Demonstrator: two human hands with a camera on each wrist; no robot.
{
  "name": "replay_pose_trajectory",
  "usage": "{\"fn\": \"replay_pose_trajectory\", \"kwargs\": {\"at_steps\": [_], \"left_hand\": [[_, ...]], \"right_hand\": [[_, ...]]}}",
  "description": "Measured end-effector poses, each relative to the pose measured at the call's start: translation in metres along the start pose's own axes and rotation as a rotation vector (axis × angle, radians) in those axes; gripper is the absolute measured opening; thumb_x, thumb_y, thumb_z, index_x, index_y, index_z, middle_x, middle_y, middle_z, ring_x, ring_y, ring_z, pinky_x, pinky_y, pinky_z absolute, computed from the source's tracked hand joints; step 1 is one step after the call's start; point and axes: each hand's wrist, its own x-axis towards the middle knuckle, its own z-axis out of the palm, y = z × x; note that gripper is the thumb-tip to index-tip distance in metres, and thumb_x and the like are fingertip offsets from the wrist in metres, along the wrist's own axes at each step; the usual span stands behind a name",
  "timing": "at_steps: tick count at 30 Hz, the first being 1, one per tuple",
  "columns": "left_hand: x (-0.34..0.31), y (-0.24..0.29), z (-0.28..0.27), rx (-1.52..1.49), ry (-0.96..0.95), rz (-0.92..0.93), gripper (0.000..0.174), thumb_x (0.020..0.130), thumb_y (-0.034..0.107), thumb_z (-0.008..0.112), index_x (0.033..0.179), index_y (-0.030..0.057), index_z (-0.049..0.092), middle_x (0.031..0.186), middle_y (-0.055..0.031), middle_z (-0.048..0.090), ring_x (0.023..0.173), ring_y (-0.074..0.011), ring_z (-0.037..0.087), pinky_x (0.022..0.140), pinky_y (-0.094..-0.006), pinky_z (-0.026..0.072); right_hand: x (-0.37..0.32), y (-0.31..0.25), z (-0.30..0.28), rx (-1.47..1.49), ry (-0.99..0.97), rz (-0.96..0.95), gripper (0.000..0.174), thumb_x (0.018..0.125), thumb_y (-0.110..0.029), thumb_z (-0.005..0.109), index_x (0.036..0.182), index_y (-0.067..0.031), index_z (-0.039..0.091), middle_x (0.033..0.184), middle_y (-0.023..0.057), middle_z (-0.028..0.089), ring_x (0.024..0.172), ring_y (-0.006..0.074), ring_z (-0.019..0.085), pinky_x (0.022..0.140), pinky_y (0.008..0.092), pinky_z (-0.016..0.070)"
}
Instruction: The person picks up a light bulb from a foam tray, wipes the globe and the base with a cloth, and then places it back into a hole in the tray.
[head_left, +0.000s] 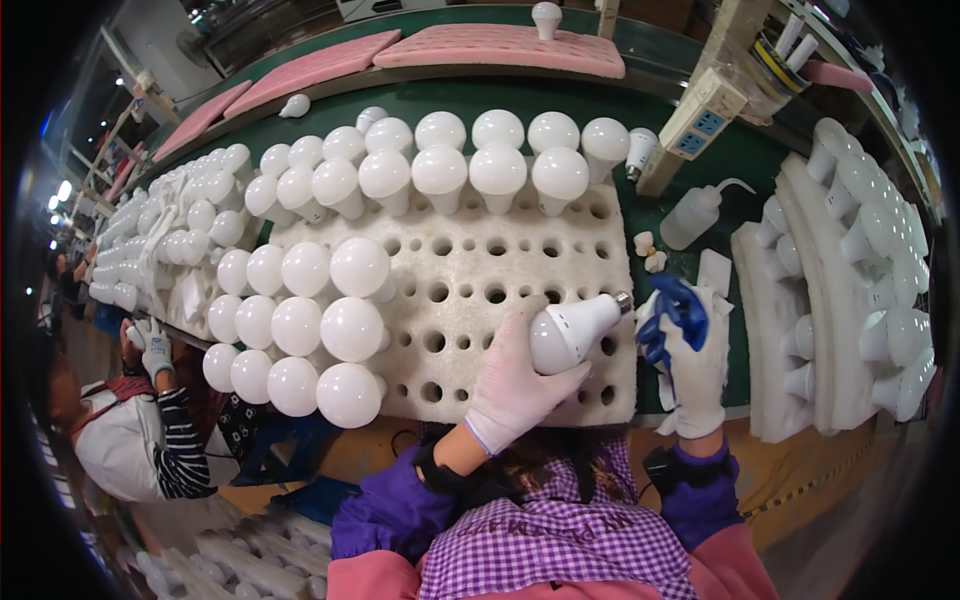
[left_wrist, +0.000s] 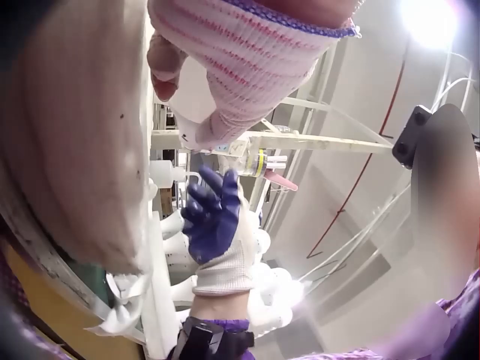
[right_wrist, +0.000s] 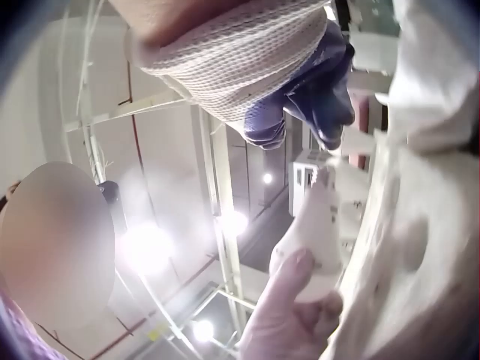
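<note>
My left hand (head_left: 512,375), in a pale knitted glove with bare fingertips, grips a white light bulb (head_left: 572,335) by its round end. The bulb lies sideways above the foam board, its metal screw base (head_left: 622,302) toward my right hand (head_left: 690,350). That right hand wears a white glove with a blue coated palm. Its fingers (left_wrist: 217,202) are loosely bent and apart, with nothing seen between them. In the right wrist view the bulb (right_wrist: 311,232) points its screw base up, just below the blue fingertips. The foam board (head_left: 450,265) has rows of holes.
White bulbs (head_left: 497,170) stand in rows along the board's back and left. More foam boards with bulbs (head_left: 880,260) are on the right. A squeeze bottle (head_left: 690,218) stands near a power socket box (head_left: 703,118). Another person (head_left: 150,430) works at the left.
</note>
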Motion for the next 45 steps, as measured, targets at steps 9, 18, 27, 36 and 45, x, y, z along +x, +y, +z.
{"fn": "replay_pose_trajectory", "kwargs": {"at_steps": [9, 18, 27, 36, 45], "left_hand": [[0.005, 0.001, 0.0, 0.287, -0.114, -0.011, 0.08, 0.063, 0.028, 0.08, 0.126, -0.0011, 0.042, 0.114, -0.02, 0.052, 0.102, -0.0334, 0.056, 0.087, -0.0404, 0.0473], [0.002, -0.001, 0.003, 0.337, -0.101, 0.029, 0.08, 0.063, 0.03, 0.081, 0.127, 0.0012, 0.043, 0.116, -0.0176, 0.053, 0.102, -0.0341, 0.057, 0.085, -0.0407, 0.048], [0.005, -0.011, 0.009, 0.424, -0.061, 0.173, 0.069, 0.067, 0.033, 0.074, 0.122, 0.003, 0.045, 0.111, -0.0165, 0.055, 0.09, -0.0331, 0.062, 0.072, -0.0411, 0.0522], [0.008, -0.006, 0.004, 0.398, -0.137, 0.048, 0.067, 0.067, 0.035, 0.073, 0.117, 0.0026, 0.042, 0.11, -0.0182, 0.056, 0.081, -0.0361, 0.063, 0.068, -0.0436, 0.052], [0.009, -0.013, 0.009, 0.341, -0.087, 0.11, 0.071, 0.068, 0.038, 0.072, 0.121, 0.0013, 0.042, 0.109, -0.02, 0.056, 0.081, -0.0362, 0.063, 0.069, -0.0433, 0.052]], "right_hand": [[-0.028, 0.119, -0.055, -0.974, 0.139, 0.048, 0.08, 0.075, -0.049, 0.068, 0.138, -0.0097, 0.037, 0.137, 0.0198, 0.039, 0.125, 0.0405, 0.035, 0.102, 0.0511, 0.03], [-0.001, 0.119, -0.029, -0.75, -0.061, -0.176, 0.026, 0.077, -0.017, 0.065, 0.1, -0.0044, 0.061, 0.098, 0.0152, 0.057, 0.095, 0.0325, 0.055, 0.087, 0.0412, 0.043], [-0.02, 0.004, -0.008, -0.473, -0.118, -0.432, 0.043, 0.07, -0.018, 0.066, 0.111, -0.0047, 0.058, 0.096, 0.0151, 0.055, 0.09, 0.0341, 0.055, 0.079, 0.0423, 0.0449], [-0.015, 0.01, 0.047, -0.711, -0.113, -0.51, 0.028, 0.078, -0.027, 0.065, 0.095, -0.0056, 0.06, 0.089, 0.0136, 0.061, 0.064, 0.0271, 0.061, 0.059, 0.0389, 0.0476], [-0.027, 0.01, 0.043, -0.584, -0.297, -0.444, 0.041, 0.073, -0.017, 0.066, 0.109, -0.0005, 0.055, 0.086, 0.0182, 0.061, 0.071, 0.0337, 0.061, 0.064, 0.0405, 0.0482]]}}
